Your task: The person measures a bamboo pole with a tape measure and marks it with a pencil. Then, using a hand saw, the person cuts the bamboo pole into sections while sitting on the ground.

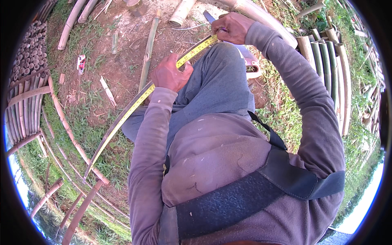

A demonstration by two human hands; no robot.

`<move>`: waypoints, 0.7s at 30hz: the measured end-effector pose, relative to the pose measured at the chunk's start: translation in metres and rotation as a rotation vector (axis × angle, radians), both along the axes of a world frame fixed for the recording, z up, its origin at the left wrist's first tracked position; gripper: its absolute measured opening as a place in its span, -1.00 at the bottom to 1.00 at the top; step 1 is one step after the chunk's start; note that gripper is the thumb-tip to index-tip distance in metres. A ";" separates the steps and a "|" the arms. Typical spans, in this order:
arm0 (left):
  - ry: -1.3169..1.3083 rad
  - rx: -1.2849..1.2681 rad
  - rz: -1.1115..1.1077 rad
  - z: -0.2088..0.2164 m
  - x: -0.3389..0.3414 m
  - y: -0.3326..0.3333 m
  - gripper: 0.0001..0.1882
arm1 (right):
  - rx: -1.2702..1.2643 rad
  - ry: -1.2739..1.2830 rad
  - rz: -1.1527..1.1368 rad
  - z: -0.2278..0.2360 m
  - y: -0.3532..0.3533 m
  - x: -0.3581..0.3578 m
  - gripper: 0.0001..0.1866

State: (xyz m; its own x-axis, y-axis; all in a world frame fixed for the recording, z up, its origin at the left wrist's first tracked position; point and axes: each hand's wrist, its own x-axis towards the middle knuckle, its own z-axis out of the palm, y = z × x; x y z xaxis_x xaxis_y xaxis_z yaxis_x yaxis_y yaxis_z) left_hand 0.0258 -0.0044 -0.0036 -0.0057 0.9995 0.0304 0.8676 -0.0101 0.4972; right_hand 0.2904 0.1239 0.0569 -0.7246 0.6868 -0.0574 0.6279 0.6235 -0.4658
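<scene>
Grass and bare dirt lie below. Left hand (169,74) clamps a yellow tape measure (192,53) against a bamboo strip (118,124); right hand (230,26) pinches the tape's far end.

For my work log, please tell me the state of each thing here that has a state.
left hand: closed on bamboo strip and tape
right hand: closed on tape end
yellow measuring tape: pulled out along strip
bamboo strip: held across knee
bamboo poles: lying side by side

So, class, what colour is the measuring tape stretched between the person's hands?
The measuring tape is yellow with dark markings, laid along a thin bamboo strip; the head view shows it best.
</scene>
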 end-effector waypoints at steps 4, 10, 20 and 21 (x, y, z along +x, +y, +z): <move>0.061 0.005 -0.012 0.001 0.000 0.001 -0.57 | 0.062 0.031 -0.038 0.002 0.002 0.005 -0.71; 0.186 0.065 -0.074 -0.003 -0.011 0.004 -0.59 | 0.197 0.046 -0.057 0.016 0.010 0.028 -0.70; 0.226 -0.007 -0.042 -0.002 -0.024 0.004 -0.60 | 0.621 -0.008 -0.134 0.050 0.036 0.149 -0.82; 0.206 -0.009 -0.066 -0.003 -0.021 0.007 -0.60 | 0.655 -0.064 -0.165 0.050 0.042 0.191 -0.71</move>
